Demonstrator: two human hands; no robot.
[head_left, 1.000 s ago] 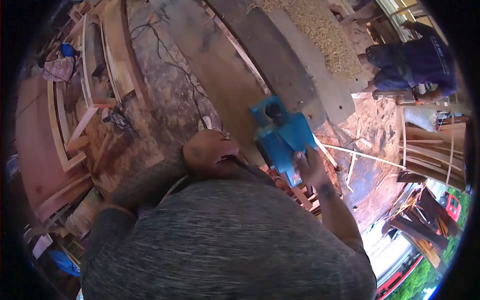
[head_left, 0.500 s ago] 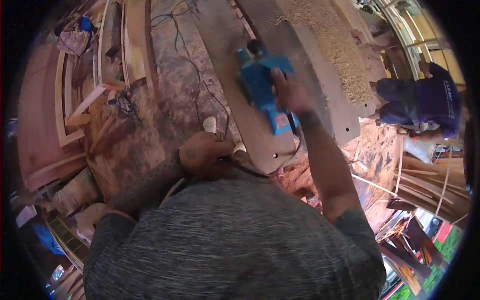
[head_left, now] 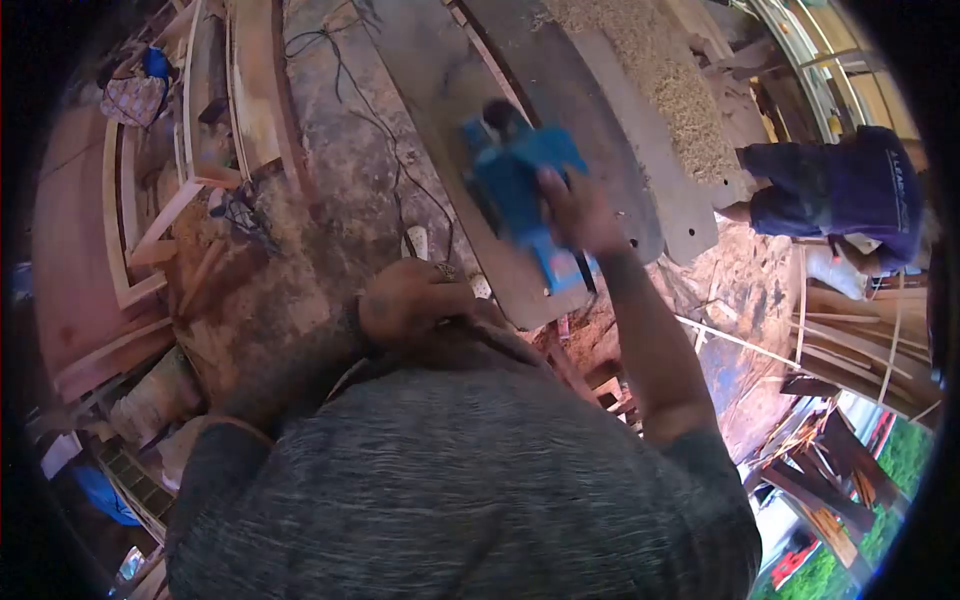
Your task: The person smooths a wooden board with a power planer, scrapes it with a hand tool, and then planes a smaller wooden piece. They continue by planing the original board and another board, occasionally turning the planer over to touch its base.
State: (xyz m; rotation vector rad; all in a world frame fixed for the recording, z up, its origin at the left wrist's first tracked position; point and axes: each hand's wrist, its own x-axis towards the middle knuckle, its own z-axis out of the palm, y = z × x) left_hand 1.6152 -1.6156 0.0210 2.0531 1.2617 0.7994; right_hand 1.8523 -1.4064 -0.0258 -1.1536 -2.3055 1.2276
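A blue power tool (head_left: 515, 195) with a dark front knob rests on a long board (head_left: 425, 75), its outline blurred. My right hand (head_left: 583, 212) is wrapped round the tool's rear handle. Close to my chest, my left hand (head_left: 415, 305) is closed round a dark cord (head_left: 510, 343) that runs across the front of my shirt. The board's near end lies just ahead of my body.
Wood shavings (head_left: 670, 100) cover a board at the right. A person in dark clothes (head_left: 850, 195) stands beyond it. Wooden frames (head_left: 120, 215) lie at the left, a black cable (head_left: 385, 130) crosses the floor, and timber scraps (head_left: 830, 480) are piled at lower right.
The view has shifted slightly. The tool and my right hand stay nearly in the same place in view, while the board's near end appears higher. My left hand has hardly moved.
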